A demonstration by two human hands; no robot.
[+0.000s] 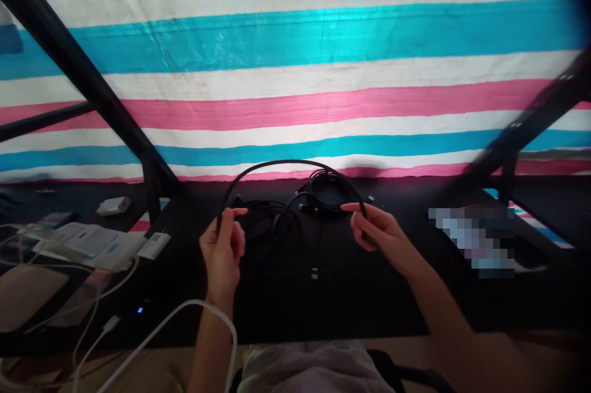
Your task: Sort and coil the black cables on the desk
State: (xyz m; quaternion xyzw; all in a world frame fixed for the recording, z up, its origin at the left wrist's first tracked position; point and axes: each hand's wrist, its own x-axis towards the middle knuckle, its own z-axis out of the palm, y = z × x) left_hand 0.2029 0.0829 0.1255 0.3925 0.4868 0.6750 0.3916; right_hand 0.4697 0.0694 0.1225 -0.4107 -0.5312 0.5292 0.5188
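A black cable (289, 162) arches up between my two hands above the dark table. My left hand (225, 242) is closed around one end of it. At the other end, my right hand (373, 225) pinches the cable between thumb and fingers. The cable's tips are hidden in my grip. Behind the arch lie a coiled black cable (329, 188) and a looser black cable bundle (263, 220). A small light-coloured cable plug (314, 273) rests on the table between my forearms.
White cables (203, 303) loop over the left side, one passing across my left forearm. White packets (90, 244), a white charger (113, 206) and a pale rounded device (30, 294) lie at left. A blurred-out flat object (478, 242) is at right. Black frame bars (87, 82) slope at both sides.
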